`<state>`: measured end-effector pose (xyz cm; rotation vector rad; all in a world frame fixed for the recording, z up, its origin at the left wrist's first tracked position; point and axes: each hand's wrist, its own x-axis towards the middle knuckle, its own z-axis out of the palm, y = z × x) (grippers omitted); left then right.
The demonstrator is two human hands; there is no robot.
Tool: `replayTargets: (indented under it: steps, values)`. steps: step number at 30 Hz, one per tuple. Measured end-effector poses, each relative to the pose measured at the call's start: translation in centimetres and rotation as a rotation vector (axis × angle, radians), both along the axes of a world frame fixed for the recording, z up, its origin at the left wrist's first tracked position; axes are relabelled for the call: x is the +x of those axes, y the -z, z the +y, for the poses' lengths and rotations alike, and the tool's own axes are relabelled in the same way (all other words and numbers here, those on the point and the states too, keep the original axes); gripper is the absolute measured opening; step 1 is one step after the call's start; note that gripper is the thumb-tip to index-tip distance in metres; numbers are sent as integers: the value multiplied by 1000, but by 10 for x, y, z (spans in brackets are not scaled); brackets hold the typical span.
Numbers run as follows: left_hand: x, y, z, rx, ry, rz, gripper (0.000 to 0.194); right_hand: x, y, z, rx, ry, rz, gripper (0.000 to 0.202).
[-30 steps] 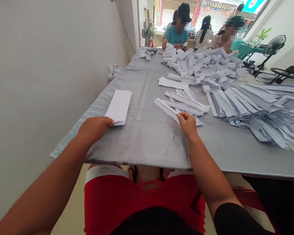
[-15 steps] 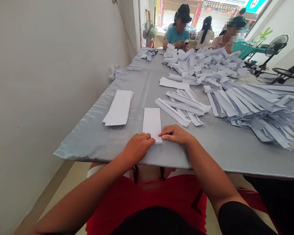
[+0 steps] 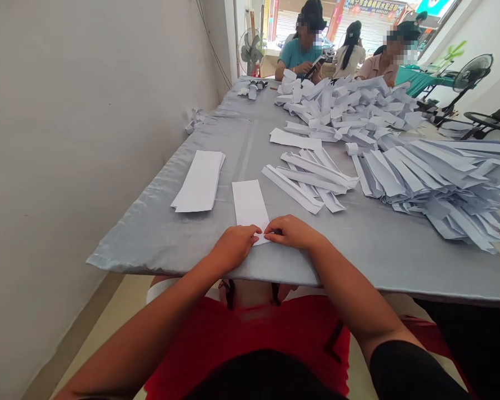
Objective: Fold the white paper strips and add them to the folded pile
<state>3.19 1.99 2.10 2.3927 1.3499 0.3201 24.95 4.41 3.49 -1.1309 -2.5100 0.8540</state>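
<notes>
Two hands meet at the near end of a white paper slip point(image 3: 250, 204) lying flat on a grey-covered table point(image 3: 200, 244): the left hand point(image 3: 232, 248) rests curled with its fingertips on the slip's near left corner, the right hand point(image 3: 290, 231) presses down on the near right corner, fingers drawn together, neither hand lifting the sheet. The slip lies close to the table's front edge, its long side running away from the person. A thin single sheet like this looks light and limp, quick to crease or slide on the smooth cover, and is best pinched at a corner or short edge. A stack of flat slips point(image 3: 200, 180) sits just to the left; a small bundle of folded strips point(image 3: 310, 179) lies to the right, with a larger heap point(image 3: 433, 186) beyond. Other people point(image 3: 302, 53) sit at the table's far end.
</notes>
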Motion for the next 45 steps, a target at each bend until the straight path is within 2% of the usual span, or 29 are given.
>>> replayTargets:
  steps: [3, 5, 10, 13, 14, 16, 18, 20, 28, 37, 45]
  values:
    - [-5, 2, 0, -16, -21, -53, 32, -4, 1, -1, 6, 57, -31, 14]
    - [-7, 4, -3, 45, -24, -46, 33, -6, 1, -1, 2, 83, -42, 15]
    - [-2, 9, -31, 483, -53, 59, 31, -8, 1, -1, 16, 116, -72, 13]
    - [4, 14, -57, 634, 43, 90, 32, -8, 1, -1, 24, 116, -78, 13]
    - [6, 17, -64, 626, 63, 120, 34, -8, 1, -1, 26, 115, -82, 12]
    - [9, 24, -74, 579, 68, 172, 51, -7, 1, -1, 32, 114, -93, 12]
    - [10, 31, -78, 528, 69, 208, 69, -7, 1, -1, 40, 118, -105, 12]
    - [10, 36, -78, 499, 72, 225, 77, -7, 1, -1, 43, 121, -112, 11]
    - [8, 38, -76, 461, 75, 191, 73, -8, 2, -2, 59, 113, -121, 9]
    - [0, 28, -68, 371, 91, 164, 66, -9, 1, -1, 55, 106, -112, 8]
    - [-13, 24, -68, 394, 87, 224, 64, -9, 0, -1, 40, 116, -118, 8]
